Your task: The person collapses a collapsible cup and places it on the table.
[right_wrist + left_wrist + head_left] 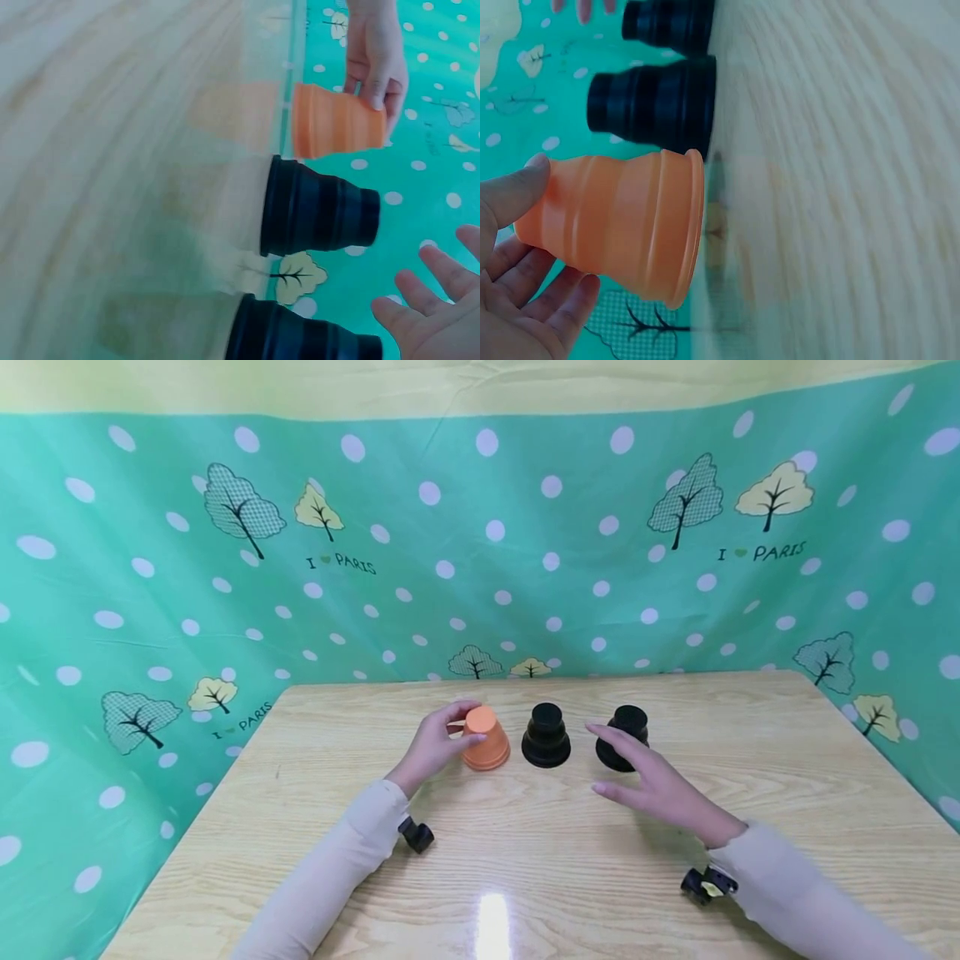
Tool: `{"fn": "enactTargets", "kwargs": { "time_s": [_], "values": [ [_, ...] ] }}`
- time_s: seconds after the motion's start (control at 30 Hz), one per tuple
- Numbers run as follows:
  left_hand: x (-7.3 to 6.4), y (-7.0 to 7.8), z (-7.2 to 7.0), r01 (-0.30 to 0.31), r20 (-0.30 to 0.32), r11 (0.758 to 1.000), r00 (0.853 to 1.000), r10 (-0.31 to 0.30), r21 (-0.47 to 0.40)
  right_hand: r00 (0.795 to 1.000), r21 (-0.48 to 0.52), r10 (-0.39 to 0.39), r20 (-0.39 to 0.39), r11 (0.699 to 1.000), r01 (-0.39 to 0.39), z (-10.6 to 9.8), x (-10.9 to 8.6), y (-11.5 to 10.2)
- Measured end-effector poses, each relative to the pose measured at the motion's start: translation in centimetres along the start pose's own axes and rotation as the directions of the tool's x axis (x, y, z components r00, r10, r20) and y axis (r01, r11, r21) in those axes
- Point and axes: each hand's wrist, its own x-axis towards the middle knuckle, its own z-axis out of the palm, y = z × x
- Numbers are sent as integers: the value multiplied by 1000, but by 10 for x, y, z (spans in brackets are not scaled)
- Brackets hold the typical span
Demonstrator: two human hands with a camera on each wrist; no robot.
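Note:
An orange stepped cup (489,748) stands upside down on the table, with its narrow end up. My left hand (433,745) pinches it near the top, thumb on one side and fingers on the other, as the left wrist view also shows. Beside it is a black cup (546,742) of the same stepped shape, also inverted, touched by neither hand. Another inverted black cup (630,722) is on the right, partly hidden behind my right hand (654,783). In the right wrist view the right hand's fingers (450,274) are spread and hold nothing, apart from that cup.
The cups form a row across a light wood-grain table (525,843). A green dotted cloth (525,585) with printed trees hangs behind the table and along its sides. Small black devices (416,835) are strapped at both wrists.

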Motion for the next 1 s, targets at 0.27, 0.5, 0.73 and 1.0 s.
{"fn": "enactTargets", "kwargs": {
  "time_s": [0.27, 0.5, 0.73, 1.0],
  "values": [
    [-11, 21, 6, -73, 31, 997, 997, 74, -39, 999, 103, 14, 44, 994, -19, 12, 3, 4],
    [-21, 38, 14, -170, 31, 981, 984, 174, -96, 997, 185, 22, 78, 982, -36, 19, 13, 1],
    [-31, 54, 19, -201, 61, 975, 976, 207, -98, 989, 275, 83, 121, 955, -113, 22, 22, -2],
    [-35, 67, 26, -294, 51, 945, 951, 304, -146, 984, 391, 103, 144, 908, -152, 23, 32, 0]
  ]
}}
